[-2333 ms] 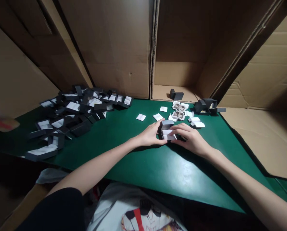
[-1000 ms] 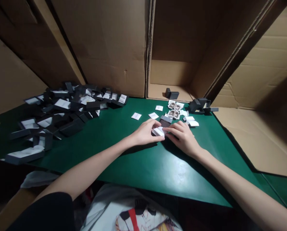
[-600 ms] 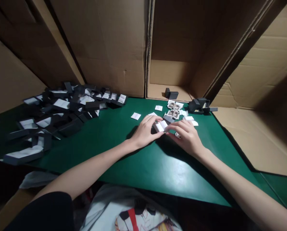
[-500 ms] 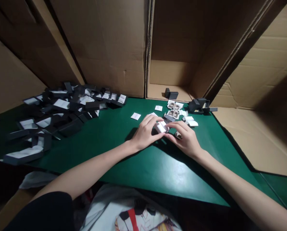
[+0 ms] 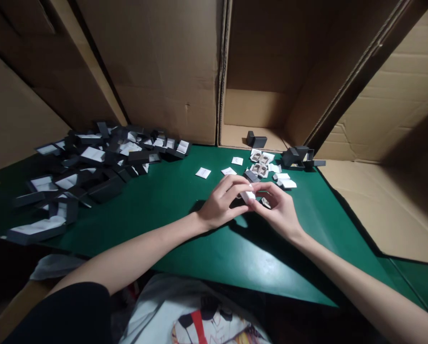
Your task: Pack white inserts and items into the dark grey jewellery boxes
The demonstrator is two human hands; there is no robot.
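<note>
A small white box-shaped insert (image 5: 248,195) is held between my two hands, above the green table. My left hand (image 5: 225,203) grips it from the left, fingers over the top and thumb below. My right hand (image 5: 276,206) pinches its right end between thumb and fingertips. Part of the insert is covered by my fingers. Just behind my fingers lies a dark grey box piece (image 5: 251,176). Under my right hand a small beige-and-white insert (image 5: 266,203) partly shows. Several similar inserts (image 5: 259,170) lie beyond my hands.
A heap of black boxes with white linings (image 5: 102,162) covers the table's left side. White cards (image 5: 203,173) lie near the middle. Black boxes (image 5: 298,157) and white folded pieces (image 5: 284,180) are at the right. Cardboard walls (image 5: 170,71) stand behind; a cardboard flap (image 5: 386,205) lies right.
The white insert has been turned and tilted between my hands and shifted slightly right. My left hand has moved a little right, uncovering more of a white card behind it.
</note>
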